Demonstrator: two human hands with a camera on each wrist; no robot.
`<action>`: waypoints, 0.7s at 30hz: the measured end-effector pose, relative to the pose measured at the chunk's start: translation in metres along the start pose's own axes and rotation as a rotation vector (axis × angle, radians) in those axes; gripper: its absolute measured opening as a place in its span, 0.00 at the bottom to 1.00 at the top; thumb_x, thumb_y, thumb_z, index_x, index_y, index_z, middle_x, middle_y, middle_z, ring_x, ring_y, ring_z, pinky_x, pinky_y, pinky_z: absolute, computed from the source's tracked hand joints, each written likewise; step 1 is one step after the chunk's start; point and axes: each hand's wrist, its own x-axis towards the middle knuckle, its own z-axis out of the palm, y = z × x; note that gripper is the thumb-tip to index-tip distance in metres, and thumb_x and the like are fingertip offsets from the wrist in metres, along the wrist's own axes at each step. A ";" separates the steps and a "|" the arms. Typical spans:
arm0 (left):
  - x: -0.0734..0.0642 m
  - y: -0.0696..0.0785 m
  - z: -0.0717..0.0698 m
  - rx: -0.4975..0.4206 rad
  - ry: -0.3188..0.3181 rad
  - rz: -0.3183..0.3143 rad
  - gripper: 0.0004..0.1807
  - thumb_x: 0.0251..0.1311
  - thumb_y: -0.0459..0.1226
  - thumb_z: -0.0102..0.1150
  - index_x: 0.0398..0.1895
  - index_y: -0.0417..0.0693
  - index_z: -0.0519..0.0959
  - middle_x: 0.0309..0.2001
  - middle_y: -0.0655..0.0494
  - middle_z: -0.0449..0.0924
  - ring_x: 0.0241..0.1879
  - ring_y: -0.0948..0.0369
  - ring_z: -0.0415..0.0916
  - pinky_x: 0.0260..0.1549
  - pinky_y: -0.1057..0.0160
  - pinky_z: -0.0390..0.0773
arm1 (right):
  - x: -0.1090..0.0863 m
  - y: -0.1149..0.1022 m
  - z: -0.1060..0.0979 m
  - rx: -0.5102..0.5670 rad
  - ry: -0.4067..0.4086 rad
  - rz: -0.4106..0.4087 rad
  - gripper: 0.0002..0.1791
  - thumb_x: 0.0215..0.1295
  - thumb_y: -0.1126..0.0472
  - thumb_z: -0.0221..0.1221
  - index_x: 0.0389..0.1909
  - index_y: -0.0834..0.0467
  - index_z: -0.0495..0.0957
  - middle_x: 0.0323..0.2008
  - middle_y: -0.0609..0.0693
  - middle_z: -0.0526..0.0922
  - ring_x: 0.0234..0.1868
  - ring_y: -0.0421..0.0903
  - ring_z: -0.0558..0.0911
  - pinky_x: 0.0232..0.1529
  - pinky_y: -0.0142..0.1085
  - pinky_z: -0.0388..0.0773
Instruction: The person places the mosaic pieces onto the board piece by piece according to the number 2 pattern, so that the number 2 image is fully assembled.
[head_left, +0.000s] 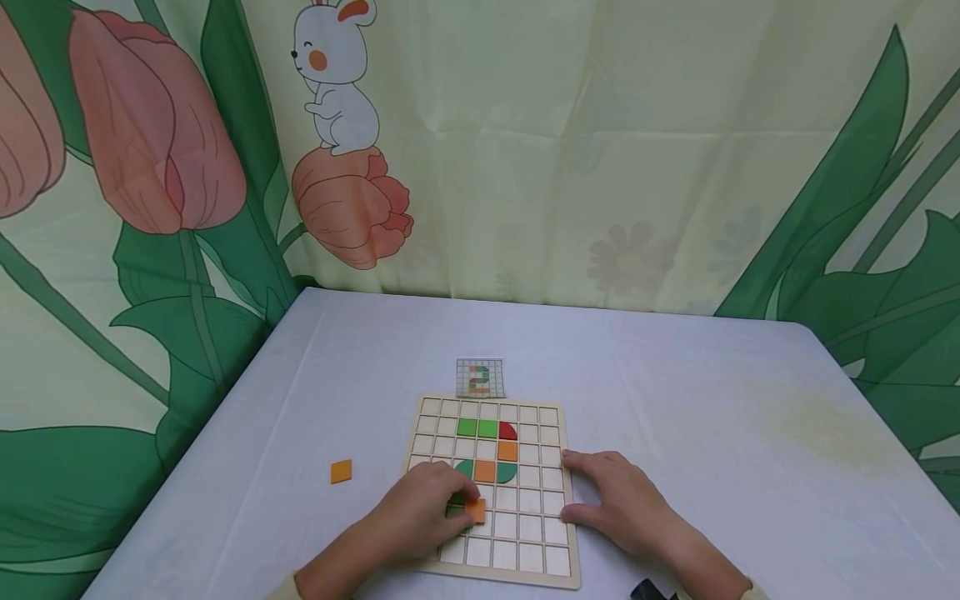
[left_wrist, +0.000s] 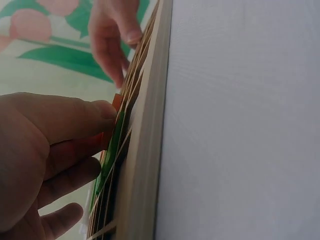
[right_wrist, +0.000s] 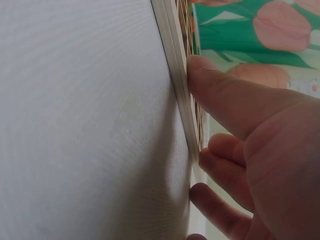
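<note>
A wooden grid board (head_left: 531,529) lies on the table. My left hand (head_left: 423,512) is over its lower left part, pinching an orange square tile (head_left: 476,511) between thumb and fingertips. In the left wrist view that orange tile (left_wrist: 116,102) is at the cells, beside a green tile (left_wrist: 114,150) partly covered by the hand. Higher on the board sit green squares (head_left: 477,427), a red quarter-round tile (head_left: 507,431), orange squares (head_left: 484,472) and dark green rounded tiles (head_left: 507,472). My right hand (head_left: 626,504) touches the board's right edge with thumb and fingers.
A small pattern card (head_left: 480,377) lies just beyond the board's far edge. One loose orange tile (head_left: 341,472) is on the white tablecloth (head_left: 712,400) to the left. A black object (head_left: 648,591) shows at the bottom edge. Behind hangs a printed curtain (head_left: 525,167).
</note>
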 end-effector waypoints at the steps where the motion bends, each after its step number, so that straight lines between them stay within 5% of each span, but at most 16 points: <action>1: 0.000 0.000 0.000 0.007 0.001 0.009 0.07 0.57 0.42 0.72 0.38 0.56 0.85 0.34 0.75 0.77 0.38 0.68 0.72 0.45 0.61 0.75 | 0.000 0.000 0.000 0.005 -0.001 0.001 0.34 0.54 0.44 0.72 0.61 0.53 0.79 0.61 0.43 0.78 0.60 0.49 0.74 0.57 0.50 0.71; 21: 0.002 0.004 0.004 0.088 -0.022 0.079 0.07 0.56 0.43 0.73 0.36 0.60 0.85 0.33 0.76 0.76 0.36 0.72 0.68 0.40 0.64 0.70 | 0.001 0.000 0.000 0.020 -0.016 0.023 0.35 0.54 0.45 0.72 0.62 0.54 0.78 0.60 0.43 0.78 0.60 0.50 0.74 0.59 0.51 0.70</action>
